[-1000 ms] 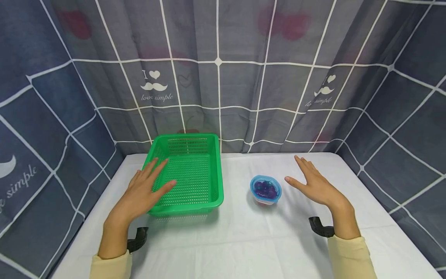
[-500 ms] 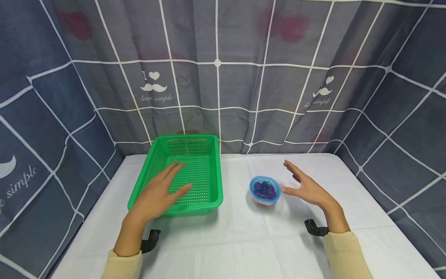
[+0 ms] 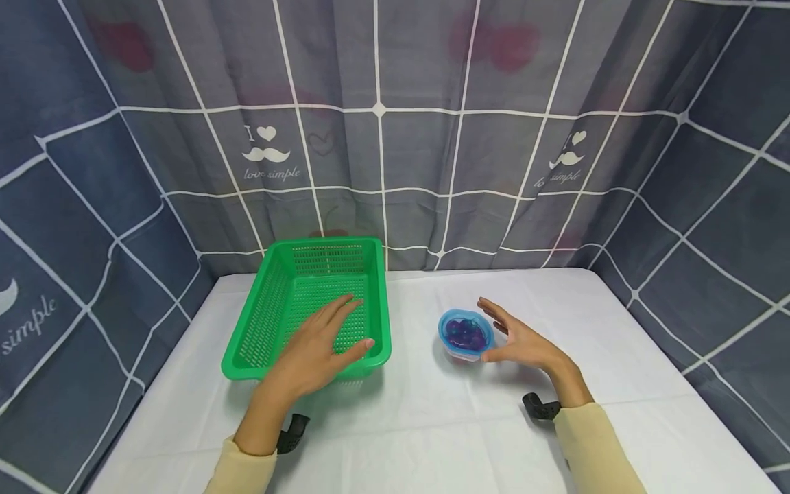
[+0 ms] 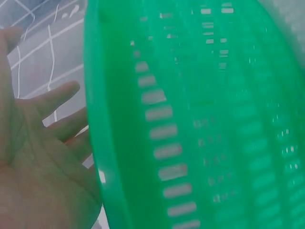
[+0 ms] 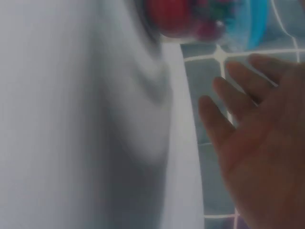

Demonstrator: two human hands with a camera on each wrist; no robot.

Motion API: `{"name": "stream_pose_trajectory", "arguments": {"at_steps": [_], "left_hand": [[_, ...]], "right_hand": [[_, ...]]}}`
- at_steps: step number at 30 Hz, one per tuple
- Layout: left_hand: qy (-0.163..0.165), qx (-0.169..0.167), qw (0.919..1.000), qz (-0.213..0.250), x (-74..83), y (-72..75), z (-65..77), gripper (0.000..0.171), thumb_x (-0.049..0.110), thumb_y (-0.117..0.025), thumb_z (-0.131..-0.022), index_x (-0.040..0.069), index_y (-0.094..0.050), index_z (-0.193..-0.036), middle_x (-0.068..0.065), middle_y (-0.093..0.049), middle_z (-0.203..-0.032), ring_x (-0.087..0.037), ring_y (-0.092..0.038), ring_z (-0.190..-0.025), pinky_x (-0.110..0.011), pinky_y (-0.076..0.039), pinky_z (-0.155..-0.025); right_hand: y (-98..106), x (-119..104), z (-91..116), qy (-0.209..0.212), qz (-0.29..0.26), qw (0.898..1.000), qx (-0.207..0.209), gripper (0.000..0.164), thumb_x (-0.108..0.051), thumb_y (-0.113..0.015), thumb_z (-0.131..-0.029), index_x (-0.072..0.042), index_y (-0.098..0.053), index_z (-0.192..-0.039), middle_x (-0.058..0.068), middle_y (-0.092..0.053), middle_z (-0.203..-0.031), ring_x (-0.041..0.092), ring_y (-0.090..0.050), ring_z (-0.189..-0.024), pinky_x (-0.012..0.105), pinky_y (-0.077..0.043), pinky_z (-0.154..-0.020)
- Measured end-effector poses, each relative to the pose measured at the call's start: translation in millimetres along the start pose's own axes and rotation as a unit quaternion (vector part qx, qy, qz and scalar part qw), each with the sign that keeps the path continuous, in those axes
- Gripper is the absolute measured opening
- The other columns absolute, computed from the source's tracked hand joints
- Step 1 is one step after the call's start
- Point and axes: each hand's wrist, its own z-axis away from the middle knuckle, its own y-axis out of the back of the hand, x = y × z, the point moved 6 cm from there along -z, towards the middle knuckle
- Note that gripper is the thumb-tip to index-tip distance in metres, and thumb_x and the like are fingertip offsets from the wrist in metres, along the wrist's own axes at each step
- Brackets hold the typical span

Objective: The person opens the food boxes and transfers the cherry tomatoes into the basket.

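Note:
A green plastic basket with slotted sides [image 3: 327, 241] stands on the left of the table. My left hand [image 3: 315, 353] hovers over its front part with fingers spread, holding nothing. In the left wrist view the basket's wall [image 4: 114, 143] is close beside my open palm [image 4: 52, 162]. To the right is a small clear tub with a blue lid [image 3: 465, 334]; the right wrist view shows round red things through the side of the tub [image 5: 178, 16]. My right hand [image 3: 524, 344] is at the tub's right side, fingers slightly bent, thumb near its rim; contact cannot be told.
A white cloth [image 3: 426, 432] covers the table. Grey checked curtains [image 3: 420, 151] close off the back, and darker ones [image 3: 728, 226] hang along the sides. Black wrist mounts [image 3: 541, 407] stick out below both hands.
My left hand has moved rightward across the basket's front. My right hand has come left and down to the tub, its fingers bending a little. Basket and tub keep their places.

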Motion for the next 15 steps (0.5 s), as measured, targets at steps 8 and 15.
{"name": "stream_pose_trajectory", "arguments": {"at_steps": [8, 15], "left_hand": [[-0.019, -0.015, 0.9997, 0.002, 22.6, -14.3, -4.8, 0.078, 0.068, -0.055, -0.096, 0.025, -0.038, -0.16, -0.001, -0.032, -0.167, -0.036, -0.035, -0.152, -0.062, -0.029, -0.121], [-0.033, -0.027, 0.9991, 0.002, 37.3, -21.3, -10.4, 0.076, 0.068, -0.054, -0.096, 0.027, -0.04, -0.158, 0.0, -0.035, -0.166, -0.033, -0.036, -0.152, -0.059, -0.029, -0.122]], "right_hand": [[-13, 5, -5, -0.01, 0.005, 1.0, -0.027, 0.12, -0.022, -0.094, -0.073, -0.015, -0.017, -0.166, 0.014, -0.024, -0.17, 0.044, -0.025, -0.154, 0.069, -0.02, -0.12], [-15, 4, -6, -0.016, 0.01, 1.0, -0.017, 0.127, -0.025, -0.097, -0.068, -0.02, -0.017, -0.166, 0.017, -0.031, -0.166, 0.043, -0.027, -0.153, 0.071, -0.016, -0.12]]}}
